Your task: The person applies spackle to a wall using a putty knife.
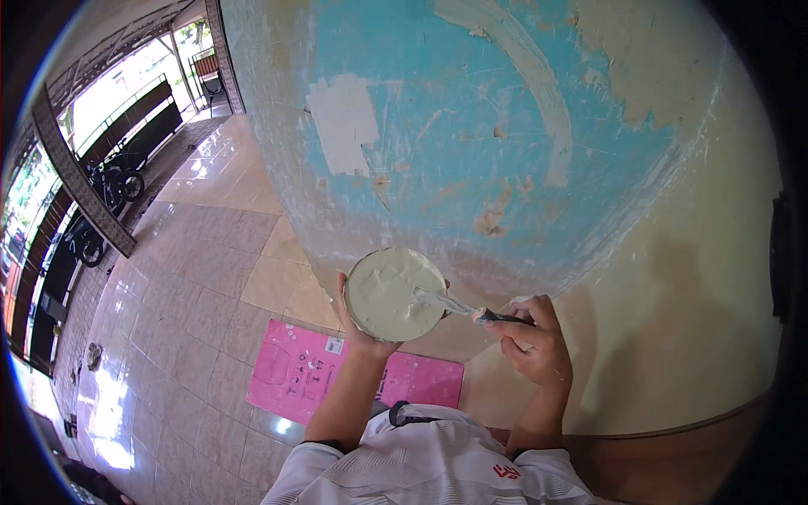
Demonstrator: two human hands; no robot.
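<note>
My left hand [364,338] supports a round tub [396,340] from beneath and the side, with fingers showing at both edges of the rim. Thick, pale grey-green putty [379,286] fills it almost to the top. In my right hand [539,343] is a putty knife [459,306], gripped by its dark handle. Its smeared blade points left and rests on or in the putty near the tub's right side; how deep the tip goes I cannot tell. Past the tub stands a wall [438,160] with worn turquoise paint, bare scraped areas and a curved putty stroke [539,84].
A pink cardboard sheet [286,370] lies on the glossy tiled floor [202,320] below my arms. A pale patch [343,124] marks the upper left of the wall. Far left are motorcycles [114,181] beyond a pillar [80,172]. My shadow falls on the right-hand wall.
</note>
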